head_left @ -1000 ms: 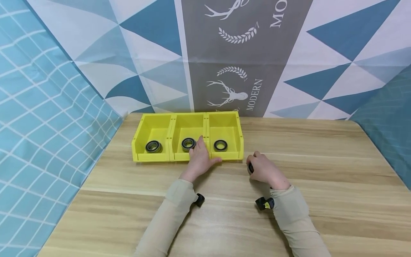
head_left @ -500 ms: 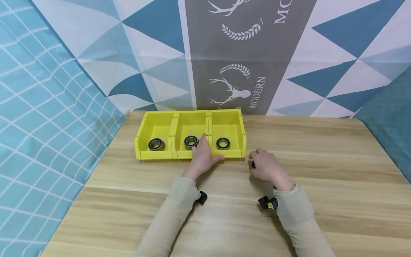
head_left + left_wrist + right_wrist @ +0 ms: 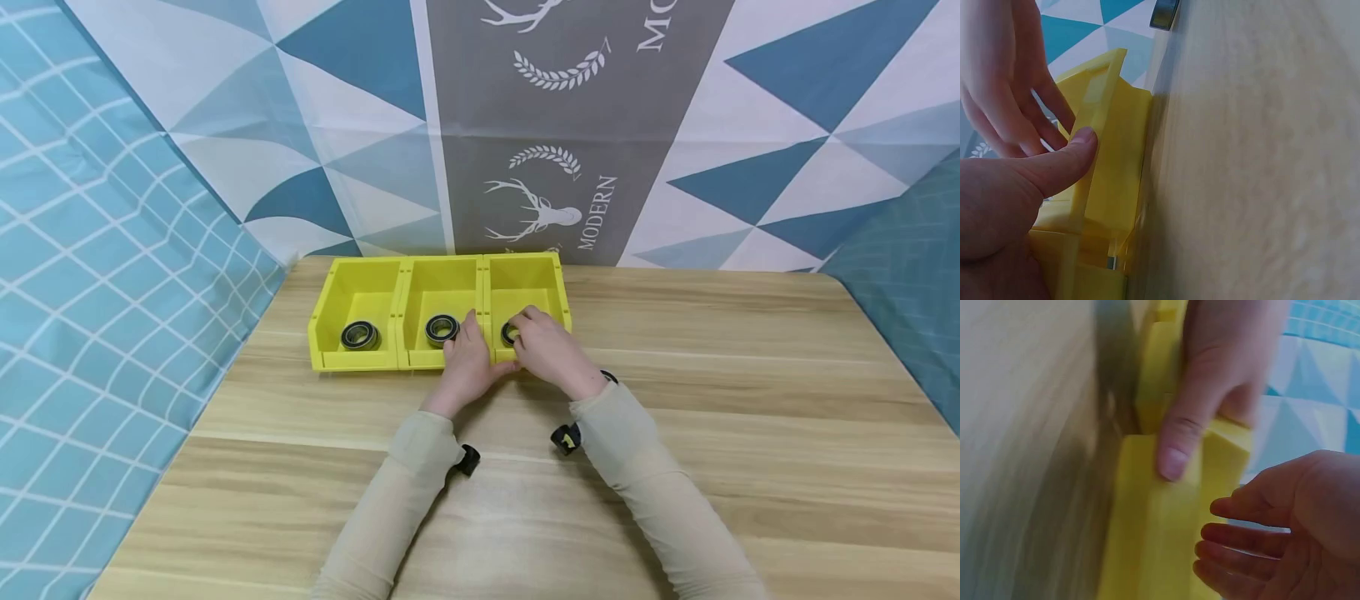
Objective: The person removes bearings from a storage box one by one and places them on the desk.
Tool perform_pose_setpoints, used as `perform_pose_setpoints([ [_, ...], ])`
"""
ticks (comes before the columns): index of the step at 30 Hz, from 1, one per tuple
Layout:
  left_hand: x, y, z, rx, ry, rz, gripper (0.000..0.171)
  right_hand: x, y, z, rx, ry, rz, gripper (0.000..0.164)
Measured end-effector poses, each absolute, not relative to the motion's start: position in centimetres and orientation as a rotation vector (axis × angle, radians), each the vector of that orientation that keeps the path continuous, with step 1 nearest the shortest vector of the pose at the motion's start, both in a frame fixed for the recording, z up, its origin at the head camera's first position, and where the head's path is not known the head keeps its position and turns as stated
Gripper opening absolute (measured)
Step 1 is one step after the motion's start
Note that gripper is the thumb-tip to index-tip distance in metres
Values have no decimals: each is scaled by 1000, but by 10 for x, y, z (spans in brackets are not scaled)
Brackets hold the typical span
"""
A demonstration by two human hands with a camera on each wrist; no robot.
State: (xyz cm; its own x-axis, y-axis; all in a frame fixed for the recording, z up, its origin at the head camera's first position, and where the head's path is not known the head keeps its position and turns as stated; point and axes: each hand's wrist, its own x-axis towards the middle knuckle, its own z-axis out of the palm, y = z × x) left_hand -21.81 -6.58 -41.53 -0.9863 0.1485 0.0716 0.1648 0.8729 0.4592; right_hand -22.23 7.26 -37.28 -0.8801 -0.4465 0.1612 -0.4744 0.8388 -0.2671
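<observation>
Three joined yellow storage bins (image 3: 358,361) stand on the table, each with a black-rimmed ball bearing inside. My left hand (image 3: 467,365) grips the bins at the front, its thumb (image 3: 1069,164) on the front wall and its fingers inside by the middle bearing (image 3: 431,332). My right hand (image 3: 551,350) reaches over the right bin, its fingertips beside the right bearing (image 3: 507,335), which it partly covers. Nothing shows between the slightly bent right fingers (image 3: 1241,559) in the right wrist view. The left bearing (image 3: 373,337) lies untouched.
Another bearing (image 3: 610,377) is on the table right of the bins, partly hidden behind my right wrist. A patterned cloth (image 3: 555,117) hangs behind the wooden table (image 3: 750,400), with blue checked cloth (image 3: 90,275) along the left side.
My right hand has let go of the bearing on the table and moved left, into the right bin. The left hand stays in place on the bins.
</observation>
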Motion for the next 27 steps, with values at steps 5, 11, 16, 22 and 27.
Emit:
perform_pose_setpoints([
  [5,-218,-66,-416,-271,-3010,-698,108,-235,62,-384,763,-3076,357,34],
  [11,-219,-67,-416,-289,-3012,-679,105,-246,58,-392,695,-3217,286,39],
  [16,-219,-67,-415,-297,-3004,-683,106,-250,56,-392,659,-3267,293,38],
  [22,-220,-67,-416,-278,-3008,-675,105,-252,50,-392,645,-3278,302,35],
  [27,-220,-66,-416,-264,-3019,-676,105,-251,47,-395,561,-3238,337,33],
])
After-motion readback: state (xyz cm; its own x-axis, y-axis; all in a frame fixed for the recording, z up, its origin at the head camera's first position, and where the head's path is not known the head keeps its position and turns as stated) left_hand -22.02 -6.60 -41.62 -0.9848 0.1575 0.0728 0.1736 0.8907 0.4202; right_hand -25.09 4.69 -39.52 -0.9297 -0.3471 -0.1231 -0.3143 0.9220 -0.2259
